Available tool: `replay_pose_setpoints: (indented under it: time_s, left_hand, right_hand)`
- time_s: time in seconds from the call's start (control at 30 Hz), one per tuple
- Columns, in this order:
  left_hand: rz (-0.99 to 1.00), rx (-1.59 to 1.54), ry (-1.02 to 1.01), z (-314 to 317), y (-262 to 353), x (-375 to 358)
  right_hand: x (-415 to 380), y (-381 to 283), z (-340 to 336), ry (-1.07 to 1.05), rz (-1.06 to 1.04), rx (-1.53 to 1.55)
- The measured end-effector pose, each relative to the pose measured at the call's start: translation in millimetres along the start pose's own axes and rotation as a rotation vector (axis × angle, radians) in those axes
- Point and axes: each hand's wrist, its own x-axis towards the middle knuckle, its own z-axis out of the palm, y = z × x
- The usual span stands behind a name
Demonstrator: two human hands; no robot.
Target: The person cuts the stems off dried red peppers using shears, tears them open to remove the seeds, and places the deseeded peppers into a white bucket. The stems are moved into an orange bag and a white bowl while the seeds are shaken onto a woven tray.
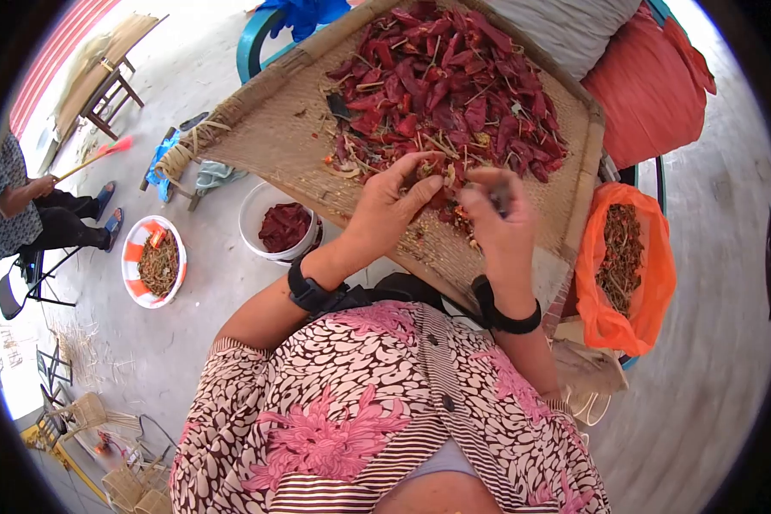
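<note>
A heap of dried red chili peppers (454,86) covers the far part of a woven bamboo tray (265,137). At its near edge, my left hand (381,210) has thumb and fingers closed in a pinch on a dried chili pepper (447,199), largely hidden by the fingers. Just to the right, my right hand (501,223) is curled with its fingertips together, slightly blurred; I cannot tell what is in them. Loose seeds, stem bits and small chili scraps (461,224) lie on the weave beneath both hands.
An orange plastic bag (584,283) of stems hangs open at right. Left of the tray stand a white bucket (253,206) with chilies and a basin (131,278) of stems. Another person (30,197) sits far left, holding a stick. Red and grey sacks (651,94) rest behind the tray.
</note>
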Motion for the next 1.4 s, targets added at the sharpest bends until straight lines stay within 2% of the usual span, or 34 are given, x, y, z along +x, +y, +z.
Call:
replay_pose_setpoints:
  time_s: [0.03, 0.13, 0.2, 0.27, 0.3, 0.4, 0.5, 0.57, 0.67, 0.7, 0.77, 0.9, 1.0, 1.1, 1.17, 1.2, 1.27, 1.4]
  left_hand:
    - [0.071, 0.086, -0.003, 1, -1, 0]
    - [0.254, 0.303, -0.004, 3, -6, 1]
    - [0.321, 0.389, 0.008, 4, -5, 1]
    - [0.21, 0.374, 0.003, 2, 5, -2]
    - [0.153, 0.365, -0.001, 2, 8, -4]
    - [0.386, 0.395, 0.021, 2, -7, 2]
    - [0.347, 0.453, -0.024, -2, -2, 0]
    - [0.256, 0.354, -0.105, -5, 6, -2]
    - [0.055, 0.182, -0.235, -7, 16, -5]
    - [-0.021, 0.121, -0.277, -8, 17, -7]
    - [0.025, 0.087, -0.344, -12, 19, -6]
    - [0.141, -0.035, -0.407, -17, 13, -2]
    - [0.094, 0.055, -0.431, -26, 21, -2]
    - [0.14, 0.046, -0.468, -29, 18, 1]
    - [0.178, 0.078, -0.58, -38, 22, 6]
    - [0.197, 0.094, -0.635, -40, 23, 7]
    - [0.154, 0.067, -0.576, -39, 18, 4]
    - [-0.055, 0.006, -0.338, -36, 12, 0]
  right_hand:
    - [-1, -9, 0, -0.085, 0.057, -0.134]
    - [9, -10, 7, -0.11, -0.298, -0.531]
    - [12, 0, 5, -0.066, -0.23, -0.403]
    - [15, 10, 0, -0.034, -0.186, -0.287]
    - [16, 11, 0, -0.025, -0.237, -0.307]
    - [16, 8, 1, -0.019, -0.386, -0.405]
    - [15, 1, 3, -0.061, -0.527, -0.522]
    - [16, 4, 2, -0.093, -0.633, -0.53]
    - [5, -9, 5, -0.047, -0.016, -0.065]
    - [5, -12, 2, -0.083, 0.096, 0.083]
    - [6, -15, -5, -0.152, 0.323, 0.382]
    - [7, -13, -5, -0.214, 0.505, 0.725]
    - [8, -9, -5, -0.253, 0.65, 0.929]
    - [7, 7, -8, -0.325, 0.778, 1.121]
    - [7, 14, -8, -0.385, 0.867, 1.28]
    - [8, 15, -7, -0.407, 0.849, 1.301]
    - [9, 15, -4, -0.454, 0.813, 1.341]
    - [15, 8, -9, -0.242, 0.56, 1.223]
